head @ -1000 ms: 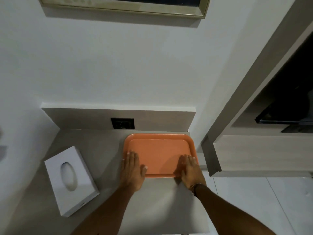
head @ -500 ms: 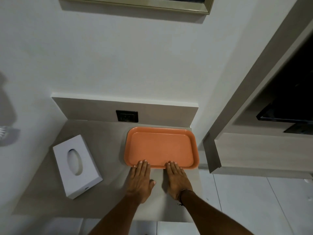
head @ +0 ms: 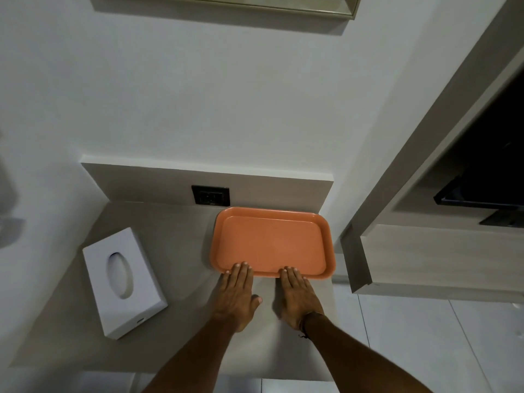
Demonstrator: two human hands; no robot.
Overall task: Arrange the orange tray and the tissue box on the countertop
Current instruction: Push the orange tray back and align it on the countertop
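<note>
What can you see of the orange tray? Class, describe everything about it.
The orange tray is a shallow rectangle with rounded corners and a raised rim, looking like smooth matte plastic. It is empty and lies flat on the grey countertop, its far edge close to the backsplash below a dark wall socket. The fingertips of the left hand and right hand rest on its near rim. The white tissue box lies apart, to its left.

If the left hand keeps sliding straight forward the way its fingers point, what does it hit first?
The left hand would meet the near rim of the orange tray first; its fingertips look already at that rim, though contact is unclear.
</note>
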